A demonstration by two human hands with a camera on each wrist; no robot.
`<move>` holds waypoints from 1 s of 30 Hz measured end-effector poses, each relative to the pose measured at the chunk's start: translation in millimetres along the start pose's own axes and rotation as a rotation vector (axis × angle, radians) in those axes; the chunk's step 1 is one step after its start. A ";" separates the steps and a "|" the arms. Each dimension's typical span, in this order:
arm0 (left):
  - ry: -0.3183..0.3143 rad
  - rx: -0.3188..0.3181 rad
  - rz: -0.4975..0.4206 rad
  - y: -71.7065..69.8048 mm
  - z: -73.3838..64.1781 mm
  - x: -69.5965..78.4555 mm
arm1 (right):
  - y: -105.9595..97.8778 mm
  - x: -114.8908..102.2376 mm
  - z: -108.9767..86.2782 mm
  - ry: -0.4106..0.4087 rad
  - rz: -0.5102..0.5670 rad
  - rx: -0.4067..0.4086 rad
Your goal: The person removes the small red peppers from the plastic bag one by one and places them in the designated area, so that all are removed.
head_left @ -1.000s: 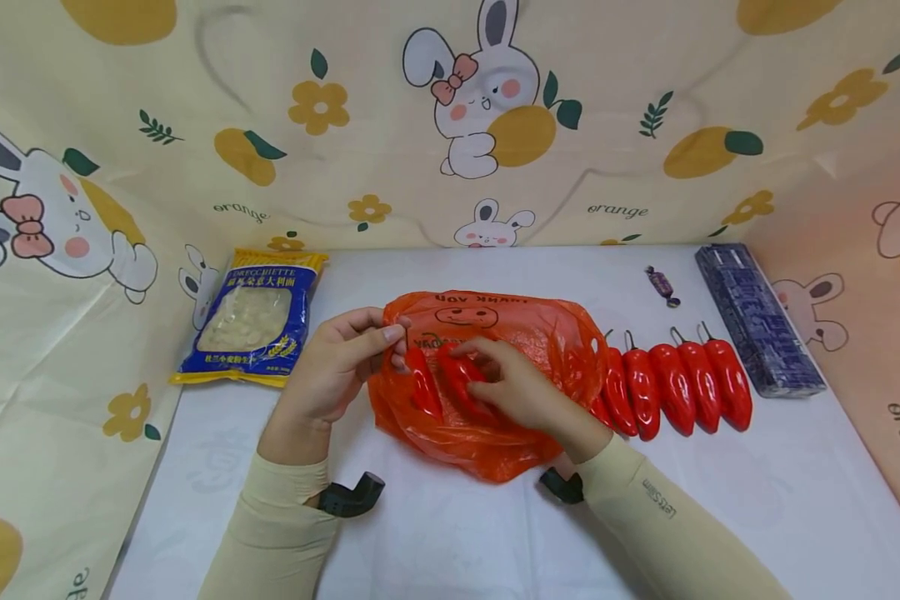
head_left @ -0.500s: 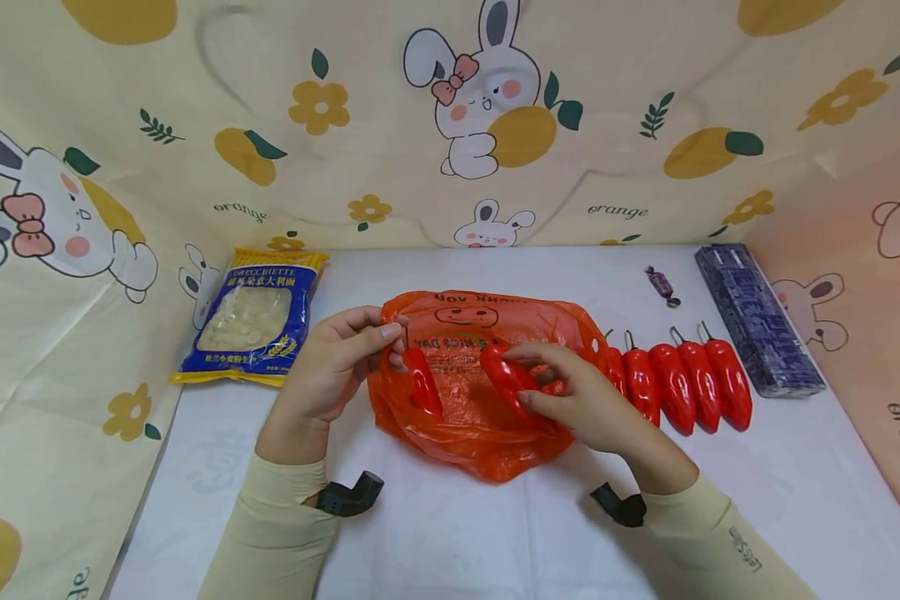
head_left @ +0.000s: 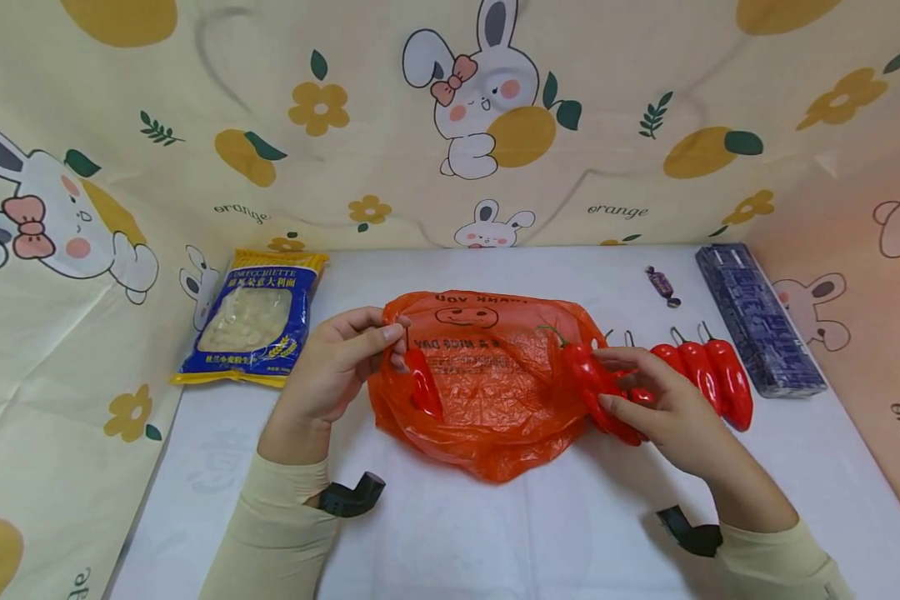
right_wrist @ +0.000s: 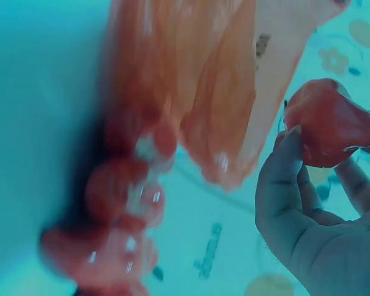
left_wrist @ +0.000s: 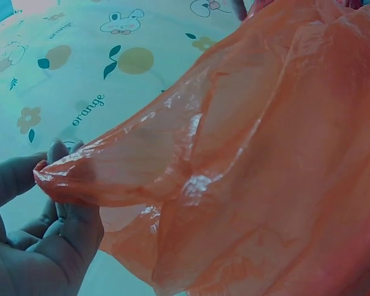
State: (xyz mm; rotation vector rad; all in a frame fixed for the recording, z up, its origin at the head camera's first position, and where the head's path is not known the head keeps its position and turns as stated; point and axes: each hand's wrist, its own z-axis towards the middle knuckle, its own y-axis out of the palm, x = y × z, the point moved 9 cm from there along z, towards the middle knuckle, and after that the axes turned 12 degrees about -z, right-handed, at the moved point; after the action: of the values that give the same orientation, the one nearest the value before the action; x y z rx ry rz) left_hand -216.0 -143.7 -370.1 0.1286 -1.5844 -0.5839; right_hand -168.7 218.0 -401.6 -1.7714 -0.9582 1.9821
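A red plastic bag (head_left: pixel 495 392) printed with a smiling face lies mid-table, its mouth towards the left hand. My left hand (head_left: pixel 345 358) pinches the bag's edge between thumb and fingers, as the left wrist view also shows at the bag's gathered corner (left_wrist: pixel 65 179). One red chili pepper (head_left: pixel 423 385) shows in the bag near that hand. My right hand (head_left: pixel 663 408) grips another red chili pepper (head_left: pixel 592 383) with a green stem, at the bag's right side. In the right wrist view the held pepper (right_wrist: pixel 330 123) sits between thumb and fingers, close above the row of peppers.
Several red peppers (head_left: pixel 731 383) lie in a row right of the bag, partly behind the right hand. A blue and yellow orecchiette packet (head_left: pixel 251 317) lies at the left. A small wrapped candy (head_left: pixel 662 286) and a long dark blue pack (head_left: pixel 761 321) lie at the back right.
My right hand has lifted a pepper from the bag and moved right with it, over the row of peppers. The left hand keeps its hold on the bag edge.
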 end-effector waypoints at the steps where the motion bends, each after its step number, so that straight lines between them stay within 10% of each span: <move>1: 0.000 -0.001 0.000 0.0 0.0 -0.1 | -4.6 3.1 -2.0 0.004 -0.016 0.016; 30: -0.011 0.008 -0.005 0.3 0.8 -0.5 | -118.2 156.5 -43.6 0.521 -0.451 0.235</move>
State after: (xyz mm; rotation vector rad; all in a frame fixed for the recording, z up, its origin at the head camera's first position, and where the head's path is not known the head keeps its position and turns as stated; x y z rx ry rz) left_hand -216.6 -143.0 -370.4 0.1359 -1.5972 -0.5832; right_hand -178.8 414.6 -441.8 -1.6349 -0.8127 1.2170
